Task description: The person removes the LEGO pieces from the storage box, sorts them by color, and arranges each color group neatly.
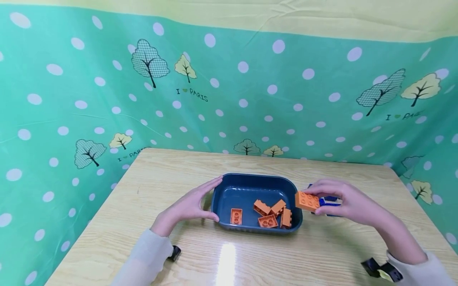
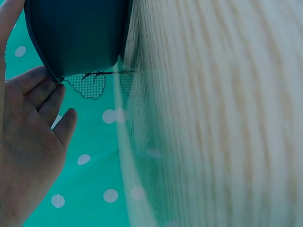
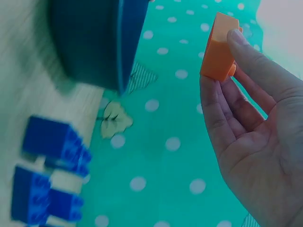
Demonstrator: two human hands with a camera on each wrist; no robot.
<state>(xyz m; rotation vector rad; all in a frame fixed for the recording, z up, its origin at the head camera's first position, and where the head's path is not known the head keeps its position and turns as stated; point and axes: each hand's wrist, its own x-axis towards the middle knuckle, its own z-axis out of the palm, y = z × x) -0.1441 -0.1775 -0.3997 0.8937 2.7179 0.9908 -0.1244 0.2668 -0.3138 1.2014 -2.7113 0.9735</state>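
A dark blue rectangular bin [image 1: 255, 179] stands on the table, with several orange toy bricks [image 1: 268, 221] lying on its floor, mostly toward the right. At its left end, my left hand [image 1: 187, 204] touches the rim, fingers at the far corner and thumb at the near one. The left wrist view shows the fingers fairly straight against the bin [image 2: 78, 35]. Beside the bin's right end, my right hand [image 1: 334, 198] pinches an orange toy brick [image 1: 307, 201] between thumb and fingers. The right wrist view has this brick [image 3: 220, 49] raised off the table.
Several blue toy bricks [image 3: 47, 139] lie on the table right of the bin, partly hidden under the right hand in the head view. The wooden table [image 1: 171, 171] ends at a green dotted cloth [image 1: 222, 95] behind and at both sides.
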